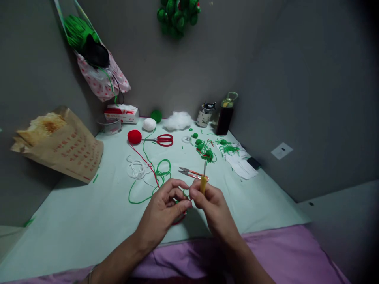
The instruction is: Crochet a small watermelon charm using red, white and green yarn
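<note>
My left hand (161,211) is closed in a pinch on a small piece of green yarn (185,194), with its fingers curled. Beside it, my right hand (215,205) grips a crochet hook with a yellow handle (203,184), its metal shaft pointing up and away. The fingertips of both hands nearly meet at the green yarn. Something red (179,219) shows below my left hand, mostly hidden. Just beyond my hands lie thread snips (189,172). Loose green yarn (163,167), with red and white strands, trails over the table to the left hand.
Red-handled scissors (164,140) lie beside a red yarn ball (134,137) and a white ball (149,124). Behind are stuffing (178,120), a pen cup (204,116) and a bottle (225,118). Small green crocheted pieces (200,146) lie right; a paper food bag (69,148) stands left.
</note>
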Action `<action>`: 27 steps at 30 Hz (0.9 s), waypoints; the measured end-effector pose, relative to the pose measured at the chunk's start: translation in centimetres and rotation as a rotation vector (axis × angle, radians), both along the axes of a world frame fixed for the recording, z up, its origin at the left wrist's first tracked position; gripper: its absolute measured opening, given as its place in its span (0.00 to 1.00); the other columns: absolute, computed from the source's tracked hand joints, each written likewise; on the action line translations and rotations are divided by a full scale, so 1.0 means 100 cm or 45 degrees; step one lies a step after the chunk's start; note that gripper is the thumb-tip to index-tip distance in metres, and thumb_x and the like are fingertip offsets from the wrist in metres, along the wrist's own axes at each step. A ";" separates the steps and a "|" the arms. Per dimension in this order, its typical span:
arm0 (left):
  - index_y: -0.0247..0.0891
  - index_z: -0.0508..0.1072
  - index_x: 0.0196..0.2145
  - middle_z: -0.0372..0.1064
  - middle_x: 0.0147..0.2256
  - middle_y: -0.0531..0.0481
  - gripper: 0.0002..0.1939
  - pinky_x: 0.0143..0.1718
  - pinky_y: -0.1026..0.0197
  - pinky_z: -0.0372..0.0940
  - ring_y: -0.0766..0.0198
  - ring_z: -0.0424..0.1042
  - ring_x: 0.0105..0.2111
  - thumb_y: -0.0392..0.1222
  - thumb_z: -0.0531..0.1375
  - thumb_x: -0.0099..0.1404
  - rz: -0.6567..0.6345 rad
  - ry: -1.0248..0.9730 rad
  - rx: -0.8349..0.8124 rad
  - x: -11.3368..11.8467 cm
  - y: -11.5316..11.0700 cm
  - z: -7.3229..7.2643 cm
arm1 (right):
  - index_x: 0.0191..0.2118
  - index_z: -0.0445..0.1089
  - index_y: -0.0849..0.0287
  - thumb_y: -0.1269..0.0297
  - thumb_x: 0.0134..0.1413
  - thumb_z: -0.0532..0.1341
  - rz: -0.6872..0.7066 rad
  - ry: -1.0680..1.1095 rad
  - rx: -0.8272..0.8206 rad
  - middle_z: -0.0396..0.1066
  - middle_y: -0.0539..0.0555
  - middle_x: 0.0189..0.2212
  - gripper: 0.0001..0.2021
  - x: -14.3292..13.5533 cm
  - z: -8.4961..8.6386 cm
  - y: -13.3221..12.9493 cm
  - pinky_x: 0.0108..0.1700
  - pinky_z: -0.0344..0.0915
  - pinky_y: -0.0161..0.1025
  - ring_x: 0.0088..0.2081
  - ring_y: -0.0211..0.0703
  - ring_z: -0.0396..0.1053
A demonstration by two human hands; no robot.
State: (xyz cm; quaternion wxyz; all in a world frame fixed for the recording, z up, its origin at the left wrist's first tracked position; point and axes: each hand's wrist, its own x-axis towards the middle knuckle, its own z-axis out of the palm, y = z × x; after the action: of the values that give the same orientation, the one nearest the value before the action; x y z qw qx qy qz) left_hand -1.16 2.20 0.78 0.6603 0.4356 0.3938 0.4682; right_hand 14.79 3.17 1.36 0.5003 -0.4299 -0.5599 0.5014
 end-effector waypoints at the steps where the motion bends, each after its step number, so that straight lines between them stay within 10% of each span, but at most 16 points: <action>1: 0.40 0.75 0.43 0.69 0.28 0.58 0.14 0.25 0.69 0.60 0.70 0.66 0.24 0.42 0.72 0.61 -0.022 -0.001 -0.005 0.001 -0.001 -0.001 | 0.28 0.67 0.57 0.48 0.56 0.67 0.033 0.118 -0.106 0.56 0.44 0.21 0.19 0.001 -0.002 0.003 0.26 0.52 0.35 0.23 0.35 0.51; 5: 0.38 0.75 0.38 0.72 0.26 0.54 0.14 0.24 0.67 0.63 0.68 0.68 0.24 0.47 0.72 0.60 -0.086 -0.125 -0.096 0.002 0.001 -0.002 | 0.31 0.67 0.58 0.46 0.54 0.69 -0.052 0.257 -0.215 0.55 0.43 0.22 0.20 0.007 -0.002 0.013 0.24 0.46 0.34 0.22 0.33 0.46; 8: 0.38 0.72 0.34 0.70 0.26 0.56 0.16 0.25 0.67 0.64 0.69 0.67 0.23 0.47 0.73 0.59 0.069 -0.217 -0.185 0.001 0.007 0.002 | 0.37 0.71 0.57 0.53 0.55 0.70 -0.167 0.039 -0.003 0.64 0.46 0.27 0.14 0.012 0.003 0.015 0.25 0.49 0.34 0.24 0.34 0.50; 12: 0.40 0.67 0.30 0.67 0.29 0.57 0.19 0.29 0.67 0.66 0.68 0.67 0.28 0.47 0.75 0.58 0.241 -0.257 -0.147 0.000 0.012 0.004 | 0.38 0.73 0.55 0.61 0.50 0.75 0.096 -0.293 0.232 0.67 0.46 0.29 0.13 0.014 0.001 0.011 0.25 0.52 0.34 0.23 0.34 0.53; 21: 0.38 0.72 0.34 0.71 0.32 0.54 0.16 0.37 0.65 0.66 0.66 0.70 0.32 0.49 0.72 0.63 0.195 -0.227 -0.060 0.001 0.015 -0.015 | 0.36 0.73 0.56 0.72 0.59 0.64 -0.016 -0.500 0.635 0.73 0.51 0.30 0.03 0.005 -0.013 0.014 0.33 0.63 0.36 0.31 0.41 0.69; 27: 0.41 0.75 0.33 0.72 0.36 0.51 0.11 0.37 0.64 0.69 0.60 0.73 0.38 0.39 0.74 0.56 0.295 0.084 0.145 0.000 0.011 -0.002 | 0.27 0.70 0.57 0.68 0.57 0.62 -0.201 -0.453 0.396 0.63 0.47 0.24 0.07 0.002 -0.010 0.016 0.25 0.54 0.34 0.24 0.36 0.58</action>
State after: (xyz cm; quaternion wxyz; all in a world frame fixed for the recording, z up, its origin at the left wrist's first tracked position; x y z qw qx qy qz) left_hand -1.12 3.30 0.57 0.5626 0.4391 0.4359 0.5484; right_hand 15.01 4.76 0.34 0.4916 -0.4717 -0.6742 0.2850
